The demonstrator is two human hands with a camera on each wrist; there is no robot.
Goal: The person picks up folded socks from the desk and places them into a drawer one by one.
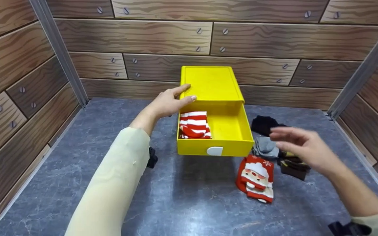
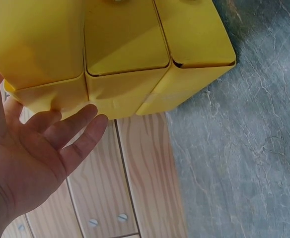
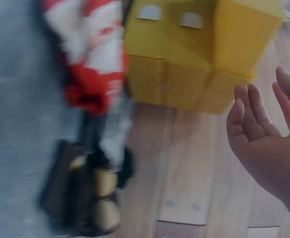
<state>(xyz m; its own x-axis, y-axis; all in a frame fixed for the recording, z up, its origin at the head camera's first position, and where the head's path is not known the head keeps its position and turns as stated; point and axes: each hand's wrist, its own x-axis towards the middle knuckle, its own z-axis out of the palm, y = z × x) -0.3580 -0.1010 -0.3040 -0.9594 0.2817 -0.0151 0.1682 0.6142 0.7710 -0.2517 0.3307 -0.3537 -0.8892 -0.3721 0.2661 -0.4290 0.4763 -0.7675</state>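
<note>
A yellow drawer unit point(image 1: 210, 82) stands on the floor, its top drawer point(image 1: 228, 147) pulled out. Folded red-and-white striped fabric, apparently socks point(image 1: 195, 124), lies in that drawer's left part. My left hand point(image 1: 167, 103) rests against the unit's upper left edge; its fingers point(image 2: 80, 124) are loosely extended along the yellow side in the left wrist view. Right of the drawer, my right hand point(image 1: 307, 150) hovers with relaxed fingers and holds nothing. Beneath and beside it lie red Santa socks point(image 1: 258, 178), a grey folded pair point(image 1: 265, 147), a black one point(image 1: 263, 124) and a brown-yellow one point(image 1: 294, 167).
Wood-patterned panels point(image 1: 162, 36) wall in the grey marbled floor point(image 1: 87, 141) at the back and both sides. Two more closed drawers point(image 2: 127, 39) sit under the pulled-out one. Metal posts point(image 1: 363, 65) mark the corners.
</note>
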